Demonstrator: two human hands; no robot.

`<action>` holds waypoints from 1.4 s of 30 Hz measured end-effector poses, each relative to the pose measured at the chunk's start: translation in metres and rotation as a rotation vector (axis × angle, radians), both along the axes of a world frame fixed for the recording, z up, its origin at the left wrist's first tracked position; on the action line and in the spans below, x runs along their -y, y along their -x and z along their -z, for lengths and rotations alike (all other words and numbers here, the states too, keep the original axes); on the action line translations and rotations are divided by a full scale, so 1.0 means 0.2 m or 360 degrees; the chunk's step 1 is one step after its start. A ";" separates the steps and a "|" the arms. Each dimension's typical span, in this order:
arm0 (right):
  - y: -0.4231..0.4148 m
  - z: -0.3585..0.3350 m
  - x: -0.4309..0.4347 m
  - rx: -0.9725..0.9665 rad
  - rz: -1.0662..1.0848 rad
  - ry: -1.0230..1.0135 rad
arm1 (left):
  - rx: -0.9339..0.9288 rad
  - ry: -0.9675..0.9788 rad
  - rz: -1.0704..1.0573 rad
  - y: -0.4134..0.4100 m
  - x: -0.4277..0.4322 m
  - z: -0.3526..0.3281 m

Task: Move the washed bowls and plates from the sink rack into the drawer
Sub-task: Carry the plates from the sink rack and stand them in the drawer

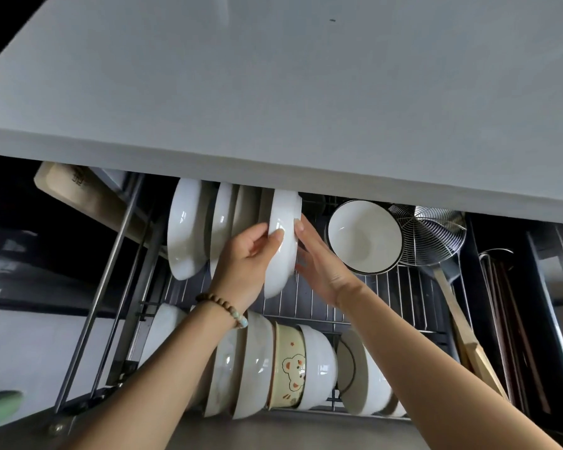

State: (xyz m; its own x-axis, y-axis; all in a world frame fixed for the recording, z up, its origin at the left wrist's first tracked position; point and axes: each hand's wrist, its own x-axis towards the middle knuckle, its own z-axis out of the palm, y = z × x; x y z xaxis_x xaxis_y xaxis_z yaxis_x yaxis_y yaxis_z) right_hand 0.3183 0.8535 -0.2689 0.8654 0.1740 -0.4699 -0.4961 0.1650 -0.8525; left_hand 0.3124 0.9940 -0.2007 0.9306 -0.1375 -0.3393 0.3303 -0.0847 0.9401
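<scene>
A white plate (281, 245) stands on edge in the open drawer's wire rack (309, 297), at the right end of a row of upright white plates (189, 228). My left hand (244, 258) grips its near rim from the left, thumb on the face. On the plate's right side my right hand (319, 258) touches it with straight fingers. A white bowl with a dark rim (364, 237) leans just right of my hands. Several bowls (264, 362) stand on edge in the front row, one with a bear picture (290, 362).
The grey countertop (273, 92) overhangs the back of the drawer. A wire skimmer (429, 235) with a wooden handle lies at the right, chopsticks beyond it. A wooden cutting board (88, 199) stands at the left.
</scene>
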 end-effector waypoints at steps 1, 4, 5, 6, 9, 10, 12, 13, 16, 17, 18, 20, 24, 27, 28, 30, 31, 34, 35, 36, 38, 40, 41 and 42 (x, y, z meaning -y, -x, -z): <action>-0.02 0.01 0.00 0.0001 -0.0006 -0.0007 | 0.0001 0.0018 -0.0016 -0.01 0.00 0.01; -0.05 0.05 0.01 -0.0025 -0.0014 -0.0046 | 0.0000 0.0016 -0.0021 -0.03 0.02 0.03; -0.06 0.07 0.01 -0.0033 -0.0018 -0.0060 | 0.0006 0.0008 -0.0009 -0.03 0.02 0.04; -0.06 0.08 0.01 -0.0038 -0.0025 -0.0068 | 0.0012 -0.0003 0.0000 -0.03 0.02 0.05; -0.07 0.12 0.02 -0.0064 -0.0047 -0.0059 | 0.0041 -0.0063 0.0032 -0.04 0.04 0.06; -0.07 0.14 0.02 -0.0081 -0.0047 -0.0059 | 0.0052 -0.0080 0.0060 -0.04 0.04 0.06; -0.08 0.17 0.03 -0.0101 -0.0051 -0.0064 | 0.0085 -0.0107 0.0139 -0.04 0.04 0.06; -0.08 0.17 0.03 -0.0098 -0.0058 -0.0077 | 0.0109 -0.0120 0.0179 -0.04 0.04 0.06; -0.10 0.18 0.04 -0.0097 -0.0071 -0.0124 | 0.0170 -0.0135 0.0263 -0.04 0.03 0.05; -0.10 0.18 0.04 -0.0104 -0.0069 -0.0130 | 0.0182 -0.0137 0.0283 -0.04 0.03 0.04; -0.11 0.19 0.04 -0.0107 -0.0072 -0.0139 | 0.0188 -0.0148 0.0295 -0.05 0.02 0.04; -0.11 0.20 0.04 -0.0123 -0.0070 -0.0148 | 0.0180 -0.0198 0.0305 -0.05 0.01 0.04; -0.12 0.22 0.05 -0.0113 -0.0046 -0.0152 | 0.0176 -0.0345 0.0223 -0.06 0.00 0.03; -0.12 0.21 0.04 -0.0128 -0.0056 -0.0133 | 0.0190 -0.0406 0.0130 -0.06 -0.01 0.02; -0.12 0.20 0.04 -0.0140 -0.0062 -0.0128 | 0.0185 -0.0429 0.0115 -0.06 -0.02 0.02; -0.10 0.19 0.05 -0.0131 -0.0083 -0.0097 | 0.0174 -0.0447 0.0087 -0.06 -0.03 0.02; -0.10 0.18 0.05 -0.0109 -0.0106 -0.0088 | 0.0173 -0.0448 0.0075 -0.05 -0.03 0.03; -0.08 0.13 0.08 -0.0054 -0.0197 -0.0049 | 0.0207 -0.0519 0.0060 -0.04 -0.02 0.02; -0.08 0.11 0.09 -0.0030 -0.0233 -0.0025 | 0.0235 -0.0562 0.0049 -0.04 -0.02 0.02; -0.07 0.09 0.10 -0.0010 -0.0271 0.0010 | 0.0268 -0.0604 0.0034 -0.04 -0.02 0.03; -0.07 0.06 0.10 0.0007 -0.0288 0.0106 | 0.0336 -0.0708 0.0015 -0.03 -0.02 0.02; -0.06 0.03 0.09 0.0007 -0.0249 0.0229 | 0.0403 -0.0819 0.0029 -0.02 -0.02 0.01; -0.05 0.02 0.09 -0.0001 -0.0229 0.0273 | 0.0439 -0.0872 0.0045 -0.02 -0.03 0.01; -0.04 -0.01 0.09 -0.0008 -0.0227 0.0323 | 0.0478 -0.0928 0.0061 -0.01 -0.03 0.00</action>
